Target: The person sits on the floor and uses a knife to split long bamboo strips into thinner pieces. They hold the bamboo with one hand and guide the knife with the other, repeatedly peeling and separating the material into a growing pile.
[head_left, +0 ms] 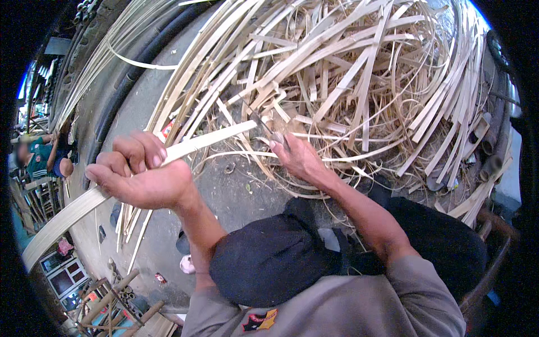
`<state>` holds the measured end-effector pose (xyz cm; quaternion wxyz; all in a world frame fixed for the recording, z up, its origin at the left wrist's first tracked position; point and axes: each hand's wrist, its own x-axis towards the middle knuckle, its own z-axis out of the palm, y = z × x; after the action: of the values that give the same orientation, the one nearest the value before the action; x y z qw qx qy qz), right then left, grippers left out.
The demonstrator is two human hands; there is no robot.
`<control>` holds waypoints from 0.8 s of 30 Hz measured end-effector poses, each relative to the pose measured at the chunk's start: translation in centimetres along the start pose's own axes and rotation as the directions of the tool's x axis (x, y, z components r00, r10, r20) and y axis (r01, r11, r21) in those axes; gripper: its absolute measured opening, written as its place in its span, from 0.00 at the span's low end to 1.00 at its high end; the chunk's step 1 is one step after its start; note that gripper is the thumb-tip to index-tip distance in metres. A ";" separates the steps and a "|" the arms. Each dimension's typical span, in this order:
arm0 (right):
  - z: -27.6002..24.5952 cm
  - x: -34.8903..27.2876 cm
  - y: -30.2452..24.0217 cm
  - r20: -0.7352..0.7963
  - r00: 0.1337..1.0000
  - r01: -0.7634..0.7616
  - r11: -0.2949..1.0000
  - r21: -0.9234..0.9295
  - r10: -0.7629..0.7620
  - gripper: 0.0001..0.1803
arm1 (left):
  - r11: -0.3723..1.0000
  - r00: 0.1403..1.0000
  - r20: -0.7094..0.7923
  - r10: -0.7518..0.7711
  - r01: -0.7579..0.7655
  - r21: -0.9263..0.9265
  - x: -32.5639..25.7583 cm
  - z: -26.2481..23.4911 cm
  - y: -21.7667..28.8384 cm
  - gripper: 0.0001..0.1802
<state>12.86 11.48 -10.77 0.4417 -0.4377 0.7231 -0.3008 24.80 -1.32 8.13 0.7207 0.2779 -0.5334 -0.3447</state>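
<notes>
Obliquely, a flat pale strip (212, 140), grasped by the left hand (143, 177), points toward two o'clock; the right hand (298, 160) clasps a slim blade (260, 119).

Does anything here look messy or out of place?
Yes: beyond the right hand, a heap of thin, pale, wood-like strips lies tangled, crossing every way. A small, red scrap on the grey floor, lower left, looks like stray litter.
</notes>
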 end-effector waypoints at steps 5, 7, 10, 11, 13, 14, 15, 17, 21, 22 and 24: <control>0.7 -2.6 -4.1 -0.016 0.930 0.363 0.914 0.179 -0.367 0.26 | 0.992 0.992 -0.090 0.085 -0.076 0.101 -0.8 1.3 -0.7 0.29; 0.5 -2.4 -5.2 -0.074 0.971 0.234 0.963 0.136 -0.226 0.25 | 0.992 0.996 -0.070 0.054 -0.045 0.116 -1.1 1.7 -0.6 0.29; -0.8 -2.0 -5.6 -0.014 0.999 0.043 0.976 0.214 -0.041 0.24 | 0.995 0.994 -0.090 0.053 -0.046 0.083 -1.1 1.9 -0.3 0.29; -1.5 -2.2 -5.5 -0.003 0.995 -0.097 0.970 0.223 0.100 0.24 | 0.997 0.994 -0.096 0.044 -0.039 0.059 -1.0 1.9 -0.3 0.30; -2.0 -3.1 -5.6 -0.059 0.988 0.155 0.947 0.283 -0.144 0.24 | 0.992 0.990 -0.140 0.032 -0.014 0.128 -0.9 1.9 -0.4 0.31; -2.0 -3.8 -5.9 -0.062 0.969 0.246 0.918 0.312 -0.238 0.23 | 0.989 0.991 -0.130 0.029 -0.010 0.144 -0.9 1.9 -0.5 0.31; -2.0 -4.0 -6.1 -0.083 0.911 0.407 0.845 0.346 -0.405 0.23 | 0.988 0.992 -0.115 0.041 -0.024 0.151 -0.6 1.9 -0.6 0.31; -1.6 -4.3 -6.7 -0.133 0.915 0.403 0.844 0.355 -0.381 0.21 | 0.966 0.973 -0.212 0.090 -0.033 0.258 -0.4 1.9 -0.8 0.31; -0.7 -3.1 -6.8 0.014 0.979 0.193 0.949 0.248 -0.202 0.22 | 0.994 0.994 -0.096 0.058 -0.048 0.102 0.0 1.6 -1.2 0.32; -0.5 -3.0 -6.6 0.023 0.977 0.200 0.949 0.242 -0.212 0.20 | 0.992 0.993 -0.104 0.062 -0.050 0.120 0.0 1.4 -1.1 0.32; -0.3 -2.8 -6.2 0.006 0.910 0.403 0.886 0.230 -0.415 0.20 | 0.998 0.996 -0.083 0.045 -0.040 0.057 0.0 1.2 -1.0 0.32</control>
<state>15.50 11.28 -4.54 0.4344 -0.5358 0.5638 -0.4542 23.43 -2.03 7.69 0.7419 0.3006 -0.5175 -0.3025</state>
